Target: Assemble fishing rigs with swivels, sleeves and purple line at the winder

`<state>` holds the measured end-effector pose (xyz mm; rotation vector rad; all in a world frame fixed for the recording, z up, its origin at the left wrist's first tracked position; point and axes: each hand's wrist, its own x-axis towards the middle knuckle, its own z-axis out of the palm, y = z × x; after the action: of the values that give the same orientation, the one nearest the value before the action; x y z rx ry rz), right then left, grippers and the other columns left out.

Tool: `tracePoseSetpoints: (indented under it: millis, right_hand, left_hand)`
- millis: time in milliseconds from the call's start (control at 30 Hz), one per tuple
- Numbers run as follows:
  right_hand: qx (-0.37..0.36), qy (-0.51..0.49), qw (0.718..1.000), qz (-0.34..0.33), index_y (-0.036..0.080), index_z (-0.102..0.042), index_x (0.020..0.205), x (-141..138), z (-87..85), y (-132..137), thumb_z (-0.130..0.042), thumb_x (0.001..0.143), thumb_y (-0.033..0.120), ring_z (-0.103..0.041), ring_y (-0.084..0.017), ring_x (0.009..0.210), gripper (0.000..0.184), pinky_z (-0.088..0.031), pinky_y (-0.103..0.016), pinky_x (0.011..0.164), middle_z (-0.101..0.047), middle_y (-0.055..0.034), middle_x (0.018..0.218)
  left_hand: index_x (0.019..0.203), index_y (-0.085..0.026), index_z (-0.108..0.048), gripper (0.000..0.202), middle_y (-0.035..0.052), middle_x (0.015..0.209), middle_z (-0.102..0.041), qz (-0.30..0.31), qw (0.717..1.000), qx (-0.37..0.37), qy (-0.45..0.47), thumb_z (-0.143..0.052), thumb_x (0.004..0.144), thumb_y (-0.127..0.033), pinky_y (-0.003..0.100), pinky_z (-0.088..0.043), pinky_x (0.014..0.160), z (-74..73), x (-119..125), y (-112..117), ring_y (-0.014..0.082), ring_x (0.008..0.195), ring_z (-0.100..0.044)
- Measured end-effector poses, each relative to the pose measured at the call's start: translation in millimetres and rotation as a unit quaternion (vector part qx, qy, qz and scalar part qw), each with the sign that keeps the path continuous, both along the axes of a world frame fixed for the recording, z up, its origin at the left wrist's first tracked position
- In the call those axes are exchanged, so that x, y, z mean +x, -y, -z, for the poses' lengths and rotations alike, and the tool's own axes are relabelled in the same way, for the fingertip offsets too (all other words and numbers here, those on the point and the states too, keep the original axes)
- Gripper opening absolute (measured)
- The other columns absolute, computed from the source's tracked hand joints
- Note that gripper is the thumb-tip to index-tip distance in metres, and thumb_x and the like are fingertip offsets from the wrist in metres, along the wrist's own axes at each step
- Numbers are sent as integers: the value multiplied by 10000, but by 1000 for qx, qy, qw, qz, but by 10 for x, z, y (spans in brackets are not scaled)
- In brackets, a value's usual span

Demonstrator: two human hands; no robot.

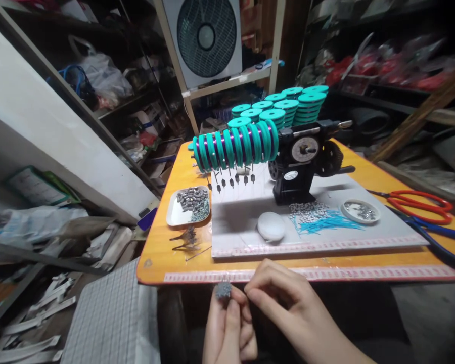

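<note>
My left hand [231, 328] is closed on a bundle of small grey pieces [223, 290], too fine to name, just off the table's front edge. Close to its right, my right hand [288, 303] has thumb and forefinger pinched together; whatever is between them is hidden or too small to make out. Beyond the hands lies a white board [238, 237] with a ruler strip along its front. On it stands a black hand-cranked winder [293, 172], its shaft lined with teal spools [235, 144]. Small dark weights [231, 182] hang below the spools.
A white tray [170, 215] of grey sinkers stands left on the yellow table [155, 253]. The board also bears a round white lid [271, 226], blue tubes [326, 222] and a round dish [360, 211]. Red-handled scissors [420, 202] lie right; stacked teal spools [286, 106] stand behind.
</note>
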<state>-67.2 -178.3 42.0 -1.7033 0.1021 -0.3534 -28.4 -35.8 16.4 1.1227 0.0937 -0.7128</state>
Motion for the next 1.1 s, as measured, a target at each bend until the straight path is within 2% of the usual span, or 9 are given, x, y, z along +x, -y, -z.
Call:
tracePoseSetpoints:
  millis: [100, 200, 300, 467, 533, 600, 700, 900, 1100]
  right_hand:
    - [71, 5, 997, -12, 179, -729, 809, 37, 19, 23, -645, 916, 309, -646, -136, 663, 188, -513, -250, 605, -637, -27, 794]
    - [87, -8, 996, -33, 171, -755, 841, 53, 25, 49, -665, 900, 340, -649, -117, 552, 201, -538, -250, 533, -646, -34, 838]
    - [74, -14, 997, -35, 174, -779, 831, 54, 8, 68, -694, 871, 281, -642, -139, 638, 143, -515, -251, 571, -654, -40, 779]
    - [-9, -15, 999, -36, 175, -741, 761, 29, -26, 64, -644, 864, 204, -534, -126, 604, 144, -391, -239, 504, -639, -32, 716]
    - [-24, -16, 999, -35, 178, -714, 746, 14, -22, 57, -621, 869, 201, -532, -130, 604, 156, -394, -244, 510, -640, -28, 716]
    - [-35, -14, 999, -32, 184, -697, 741, -9, -6, 51, -612, 874, 200, -544, -135, 607, 159, -411, -248, 518, -636, -23, 708]
    - [-72, 10, 997, -26, 207, -721, 800, -61, 34, 48, -629, 887, 187, -586, -138, 628, 128, -441, -244, 535, -638, -14, 723]
    - [-172, 75, 982, 0, 200, -721, 923, -169, 115, 52, -622, 890, 110, -614, -127, 654, 138, -498, -233, 582, -599, -16, 764]
    - [-195, 76, 978, -2, 180, -698, 919, -194, 120, 30, -585, 901, 89, -598, -133, 645, 146, -502, -245, 562, -576, -25, 755]
  left_hand:
    - [871, -173, -585, 436, -45, 625, -499, 25, 999, -13, 23, -698, 795, -587, 127, -241, 395, -1, -21, 71, 19, 438, -291]
    - [942, -159, -616, 426, -59, 561, -461, 38, 998, 3, 49, -659, 838, -570, 147, -280, 401, 29, -41, 88, 38, 432, -316]
    - [973, -153, -648, 378, -56, 544, -455, 16, 997, 47, 61, -664, 857, -513, 161, -294, 416, 94, -84, 40, 62, 445, -364]
    - [935, -184, -673, 246, 73, 783, -631, -79, 988, 98, 95, -766, 790, -360, 221, -417, 505, 153, -166, -46, 183, 676, -572]
    - [965, -199, -640, 283, 22, 686, -574, -65, 991, 83, 81, -756, 798, -396, 206, -355, 444, 142, -178, -24, 140, 556, -492]
    - [974, -222, -569, 335, -75, 562, -423, -46, 997, 39, 51, -711, 824, -485, 170, -235, 395, 124, -180, 29, 70, 430, -291]
    - [868, -240, -463, 367, -133, 536, -256, -91, 995, -19, 47, -665, 844, -546, 145, -161, 401, 98, -190, 107, 36, 433, -96]
    - [832, -222, -473, 430, -114, 544, -343, -178, 980, 42, 72, -689, 800, -592, 135, -200, 448, -3, -257, 92, 34, 476, -107]
    - [817, -221, -516, 388, -120, 535, -295, -178, 982, 3, 63, -709, 801, -557, 140, -174, 440, -43, -254, 61, 34, 470, -105]
